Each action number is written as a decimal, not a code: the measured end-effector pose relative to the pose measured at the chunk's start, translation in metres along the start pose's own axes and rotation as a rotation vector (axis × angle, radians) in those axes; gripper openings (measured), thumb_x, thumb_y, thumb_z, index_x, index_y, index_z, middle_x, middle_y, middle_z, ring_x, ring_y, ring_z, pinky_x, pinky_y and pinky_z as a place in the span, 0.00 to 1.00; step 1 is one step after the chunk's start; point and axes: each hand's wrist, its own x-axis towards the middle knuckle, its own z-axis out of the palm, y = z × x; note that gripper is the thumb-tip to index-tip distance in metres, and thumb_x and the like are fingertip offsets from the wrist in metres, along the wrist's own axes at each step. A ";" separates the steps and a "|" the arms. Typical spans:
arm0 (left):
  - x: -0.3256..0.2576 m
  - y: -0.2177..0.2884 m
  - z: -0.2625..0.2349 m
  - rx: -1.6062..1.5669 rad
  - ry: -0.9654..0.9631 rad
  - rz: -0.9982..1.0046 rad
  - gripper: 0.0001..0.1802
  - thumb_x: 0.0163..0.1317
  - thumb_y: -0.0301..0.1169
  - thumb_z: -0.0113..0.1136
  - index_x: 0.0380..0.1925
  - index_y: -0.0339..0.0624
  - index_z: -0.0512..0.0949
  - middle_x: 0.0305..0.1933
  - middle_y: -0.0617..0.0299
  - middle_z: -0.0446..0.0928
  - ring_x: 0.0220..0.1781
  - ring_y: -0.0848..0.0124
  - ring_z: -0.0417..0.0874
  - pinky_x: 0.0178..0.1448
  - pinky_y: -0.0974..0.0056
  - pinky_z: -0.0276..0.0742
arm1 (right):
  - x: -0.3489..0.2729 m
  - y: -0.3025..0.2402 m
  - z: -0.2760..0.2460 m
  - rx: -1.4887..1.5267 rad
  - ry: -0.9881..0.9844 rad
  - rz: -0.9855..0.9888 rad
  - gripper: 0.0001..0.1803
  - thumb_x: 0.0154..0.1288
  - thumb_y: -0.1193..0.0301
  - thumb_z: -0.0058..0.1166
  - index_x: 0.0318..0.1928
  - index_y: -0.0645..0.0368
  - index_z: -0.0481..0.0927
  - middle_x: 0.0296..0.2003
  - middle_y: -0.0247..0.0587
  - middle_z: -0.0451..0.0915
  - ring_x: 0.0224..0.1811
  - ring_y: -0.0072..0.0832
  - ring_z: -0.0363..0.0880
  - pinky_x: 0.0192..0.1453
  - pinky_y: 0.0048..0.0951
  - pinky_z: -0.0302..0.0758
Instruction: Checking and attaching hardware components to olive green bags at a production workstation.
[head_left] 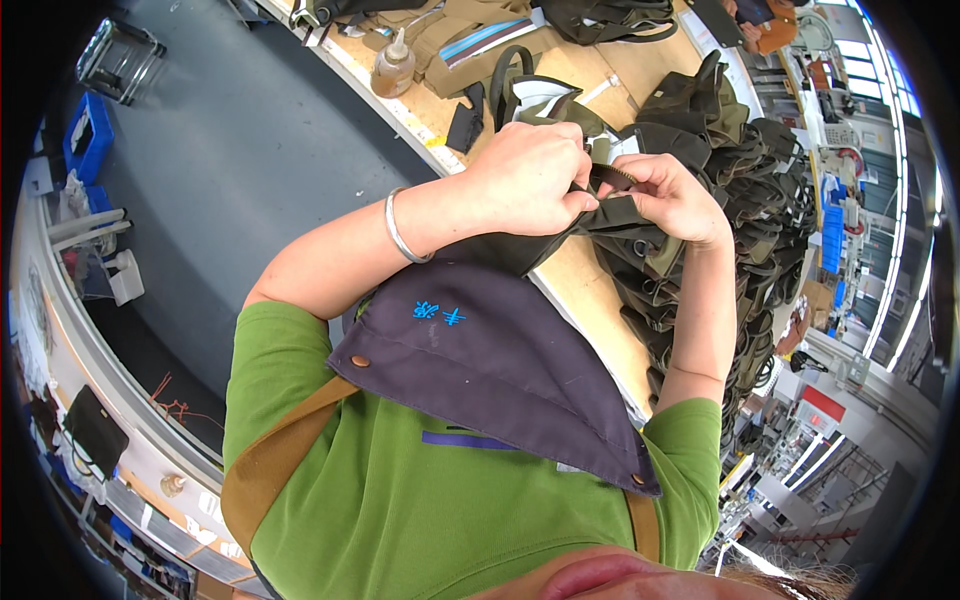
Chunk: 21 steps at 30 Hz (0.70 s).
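Observation:
A dark olive bag [512,250] hangs between my hands at the table's near edge. My left hand [535,178] is closed on the bag, its thumb and fingers pressed together at the opening. Opposite it, my right hand [668,195] pinches the bag's edge beside a zipper [615,177], whose toothed strip curves up between the two hands. Behind my left hand, pale lining and a looped dark handle stick up. My fingers cover part of the zipper, so its slider cannot be made out.
Many similar dark bags [765,210] are heaped along the right of the wooden table [590,290]. Farther back stand a nozzle bottle [394,68] and brown flat pieces [470,55]. A dark strip [466,120] lies near the left edge. A blue crate [90,135] sits on the floor.

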 end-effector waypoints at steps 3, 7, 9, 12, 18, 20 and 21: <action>0.000 0.000 0.001 0.003 0.002 -0.019 0.10 0.53 0.35 0.69 0.28 0.39 0.84 0.36 0.57 0.78 0.40 0.57 0.82 0.44 0.56 0.76 | 0.000 0.001 0.001 0.062 -0.001 -0.010 0.17 0.53 0.84 0.46 0.43 0.65 0.83 0.25 0.23 0.72 0.28 0.12 0.63 0.32 0.18 0.59; 0.000 0.002 0.000 0.010 0.011 -0.042 0.11 0.53 0.36 0.69 0.28 0.39 0.84 0.36 0.57 0.79 0.40 0.57 0.82 0.44 0.56 0.76 | -0.001 0.002 -0.002 0.112 -0.013 0.013 0.16 0.57 0.82 0.48 0.45 0.66 0.83 0.26 0.22 0.72 0.28 0.11 0.62 0.31 0.18 0.58; 0.000 0.003 -0.001 0.026 -0.001 -0.073 0.11 0.52 0.36 0.69 0.28 0.39 0.83 0.36 0.57 0.79 0.40 0.57 0.82 0.44 0.56 0.76 | -0.001 0.003 -0.001 0.084 0.007 0.007 0.15 0.58 0.81 0.48 0.45 0.66 0.83 0.26 0.21 0.72 0.28 0.11 0.62 0.31 0.17 0.58; 0.000 0.004 -0.002 0.037 -0.008 -0.098 0.12 0.52 0.36 0.69 0.28 0.38 0.83 0.36 0.57 0.79 0.40 0.57 0.82 0.44 0.56 0.76 | -0.002 0.000 0.001 0.112 0.017 0.027 0.13 0.62 0.78 0.50 0.45 0.66 0.83 0.27 0.22 0.74 0.29 0.10 0.64 0.32 0.16 0.60; 0.000 0.004 -0.003 0.061 0.002 -0.105 0.12 0.51 0.36 0.69 0.28 0.38 0.83 0.35 0.56 0.78 0.39 0.57 0.82 0.43 0.56 0.76 | -0.001 -0.008 0.013 0.077 0.094 0.005 0.09 0.62 0.73 0.64 0.41 0.64 0.84 0.28 0.24 0.79 0.29 0.08 0.70 0.32 0.15 0.66; 0.000 0.005 -0.003 0.058 -0.004 -0.103 0.12 0.50 0.36 0.69 0.28 0.38 0.83 0.35 0.56 0.78 0.38 0.57 0.82 0.43 0.55 0.76 | -0.002 -0.006 0.015 0.070 0.106 0.043 0.09 0.60 0.74 0.67 0.40 0.64 0.84 0.27 0.24 0.79 0.28 0.08 0.70 0.30 0.15 0.66; 0.000 0.006 -0.003 0.055 -0.008 -0.104 0.12 0.50 0.36 0.69 0.28 0.38 0.84 0.35 0.56 0.78 0.38 0.57 0.82 0.43 0.55 0.76 | -0.002 -0.005 0.014 0.081 0.118 0.063 0.09 0.58 0.75 0.67 0.39 0.63 0.84 0.26 0.23 0.78 0.26 0.07 0.70 0.29 0.15 0.65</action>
